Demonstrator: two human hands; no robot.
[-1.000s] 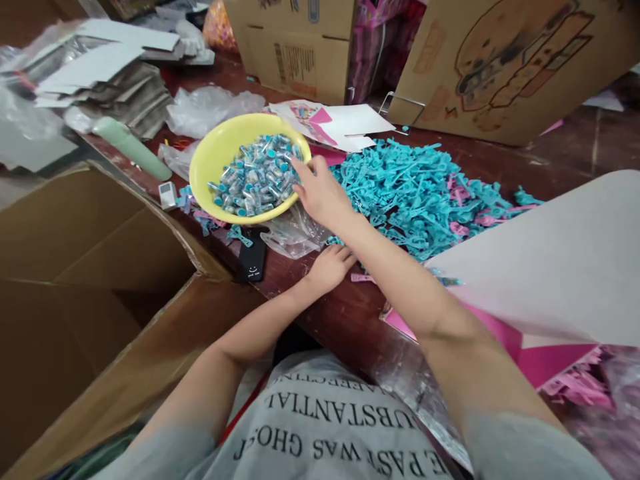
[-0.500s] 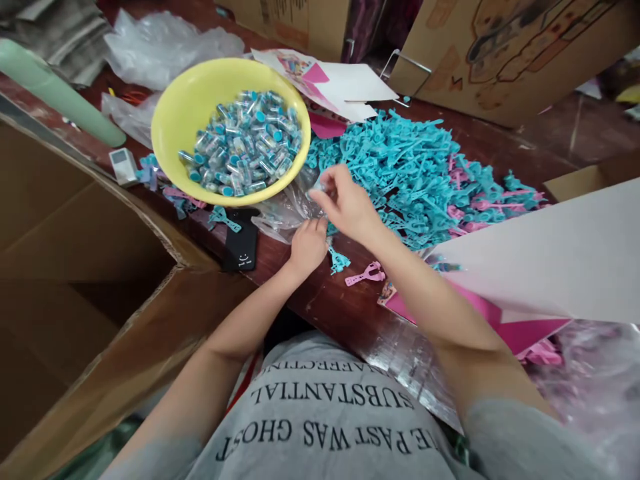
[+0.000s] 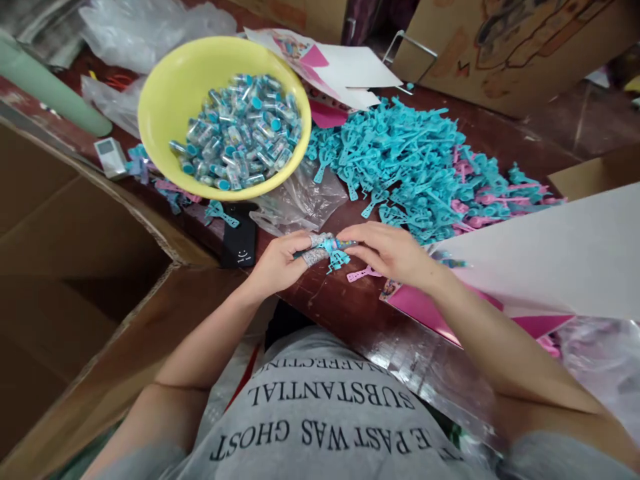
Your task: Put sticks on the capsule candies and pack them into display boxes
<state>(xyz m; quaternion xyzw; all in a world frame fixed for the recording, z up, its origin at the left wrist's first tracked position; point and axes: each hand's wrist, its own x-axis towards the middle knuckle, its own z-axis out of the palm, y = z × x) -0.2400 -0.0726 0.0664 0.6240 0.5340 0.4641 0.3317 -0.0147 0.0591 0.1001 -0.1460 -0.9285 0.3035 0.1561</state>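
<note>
My left hand (image 3: 277, 262) and my right hand (image 3: 389, 251) meet at the table's near edge, both pinched on one small assembly: a little clear vial with a teal cap (image 3: 320, 241) and a teal plastic piece (image 3: 336, 256). Tape wraps my left fingertips. A pink plastic piece (image 3: 364, 273) lies on the table just under my right hand. Behind the hands, a yellow bowl (image 3: 165, 93) holds several teal-capped vials (image 3: 240, 133). A big heap of teal plastic pieces (image 3: 400, 167), with some pink ones mixed in, covers the table to the right of the bowl.
An open cardboard box (image 3: 90, 267) stands at my left, against the table. A black phone (image 3: 240, 245) and a clear plastic bag (image 3: 305, 200) lie beside the bowl. White and pink card sheets (image 3: 550, 267) lie at right; cardboard boxes (image 3: 500, 53) stand behind.
My right hand came back from the bowl with a vial and dropped toward the table edge. My left hand picked up a teal piece, and both hands now meet on the two parts.
</note>
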